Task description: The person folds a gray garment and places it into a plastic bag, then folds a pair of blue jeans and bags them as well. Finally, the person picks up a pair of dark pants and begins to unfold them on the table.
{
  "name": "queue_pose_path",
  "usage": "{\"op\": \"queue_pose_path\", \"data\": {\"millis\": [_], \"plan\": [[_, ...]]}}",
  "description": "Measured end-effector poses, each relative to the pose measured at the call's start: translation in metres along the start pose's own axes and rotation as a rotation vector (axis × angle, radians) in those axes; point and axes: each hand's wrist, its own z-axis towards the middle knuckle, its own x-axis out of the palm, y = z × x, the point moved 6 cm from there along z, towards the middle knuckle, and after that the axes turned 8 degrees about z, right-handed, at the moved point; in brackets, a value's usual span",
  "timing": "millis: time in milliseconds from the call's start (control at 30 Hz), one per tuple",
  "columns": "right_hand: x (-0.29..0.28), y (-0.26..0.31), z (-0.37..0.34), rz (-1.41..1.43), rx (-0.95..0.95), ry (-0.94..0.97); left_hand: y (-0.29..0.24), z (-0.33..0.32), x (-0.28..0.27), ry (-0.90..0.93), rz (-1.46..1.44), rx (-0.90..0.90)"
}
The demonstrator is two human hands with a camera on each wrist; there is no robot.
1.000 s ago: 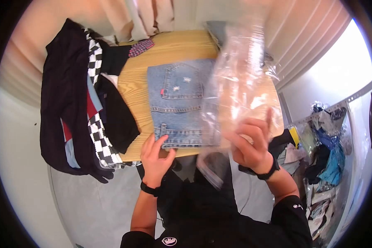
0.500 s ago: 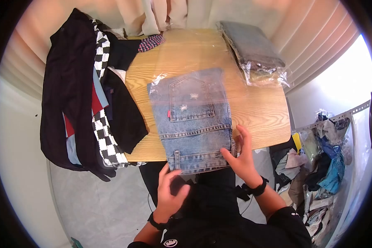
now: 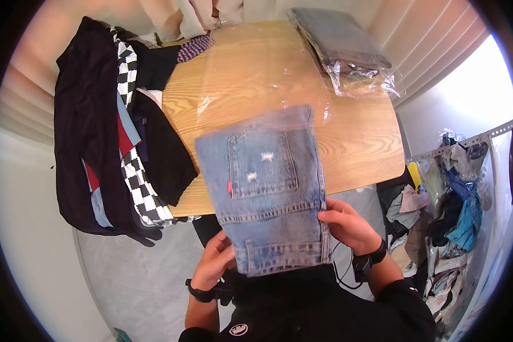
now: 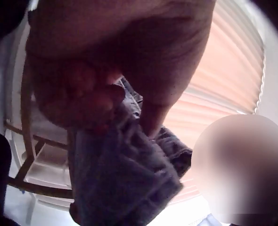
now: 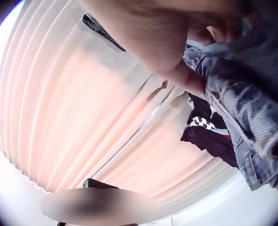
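Folded blue jeans (image 3: 268, 182), back pocket up with two frayed white spots and a red tab, are held between both hands over the table's front edge. The left hand (image 3: 213, 262) grips the denim near the waistband's left side; in the left wrist view its fingers and thumb close round the bunched denim (image 4: 125, 174). On the opposite side the right hand (image 3: 350, 228) pinches the edge, thumb on top and fingers underneath. A clear plastic bag (image 3: 250, 68) lies flat on the wooden table (image 3: 365, 148) beyond the jeans, its near end overlapping their far edge in the head view.
Dark trousers (image 3: 85, 137), a black-and-white checkered garment (image 3: 139, 191) and other clothes are heaped along the table's left side. A bagged folded grey garment (image 3: 342, 37) lies at the back right. Below right, a rack (image 3: 459, 211) holds clothes in clear plastic.
The right hand has let go of the plastic bag, which now lies on the table. Both hands have taken hold of the jeans and drawn them towards the body, partly off the table.
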Motion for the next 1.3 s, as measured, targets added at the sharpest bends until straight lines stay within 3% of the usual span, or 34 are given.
{"op": "queue_pose_path", "data": {"millis": [67, 133, 267, 333, 400, 467, 500, 533, 600, 633, 667, 767, 933, 1000, 1067, 1100, 1200, 1267, 1300], "plan": [[0.008, -0.007, -0.01, 0.031, 0.107, 0.047, -0.002, -0.005, 0.007, 0.102, 0.335, 0.132], [0.011, -0.014, -0.016, 0.044, 0.083, 0.03, -0.005, -0.013, 0.018, 0.164, 0.278, 0.186], [0.023, -0.019, -0.027, -0.253, 0.098, 0.075, -0.005, -0.02, 0.035, 0.244, 0.327, 0.19], [0.033, -0.025, -0.03, -0.404, 0.107, 0.175, -0.028, -0.022, 0.061, 0.296, 0.605, 0.41], [0.037, -0.03, -0.03, -0.39, 0.097, 0.221, -0.033, -0.025, 0.076, 0.257, 0.755, 0.381], [0.045, -0.03, -0.031, -0.517, 0.048, 0.308, -0.022, -0.033, 0.082, 0.356, 0.88, 0.243], [0.044, -0.033, -0.031, -0.465, 0.112, 0.279, -0.024, -0.035, 0.088, 0.481, 0.84, 0.205], [0.043, -0.032, -0.03, -0.461, 0.115, 0.282, -0.026, -0.032, 0.089, 0.478, 0.841, 0.2], [0.047, -0.024, -0.028, -0.477, 0.078, 0.388, -0.031, -0.03, 0.102, 0.565, 0.813, 0.359], [0.048, -0.023, -0.025, -0.474, 0.08, 0.39, -0.02, -0.026, 0.102, 0.473, 0.581, -0.056], [0.05, -0.022, -0.022, -0.626, 0.062, 0.4, -0.018, -0.017, 0.096, 0.446, 0.838, 0.083], [0.05, -0.02, -0.008, -0.97, 0.0, 0.363, -0.012, -0.002, 0.094, 0.412, 0.847, 0.084], [0.04, -0.022, -0.006, -1.051, 0.016, 0.281, 0.003, 0.009, 0.087, 0.411, 0.954, 0.138], [0.04, -0.024, -0.009, -1.091, -0.117, 0.299, 0.002, 0.01, 0.087, 0.42, 0.974, 0.162], [0.037, -0.033, -0.012, -1.039, -0.077, 0.267, -0.003, 0.009, 0.088, 0.408, 1.138, -0.01], [0.034, -0.039, -0.012, -0.996, -0.031, 0.241, -0.003, 0.009, 0.088, 0.414, 1.148, -0.013], [0.023, -0.044, -0.009, -0.899, -0.137, 0.272, -0.007, 0.011, 0.094, 0.376, 1.151, 0.098], [0.018, -0.04, -0.009, -0.873, -0.11, 0.275, -0.017, 0.008, 0.109, 0.377, 1.194, 0.35], [0.014, -0.038, -0.011, -0.848, -0.077, 0.275, -0.028, 0.007, 0.12, 0.382, 1.192, 0.661]]}}
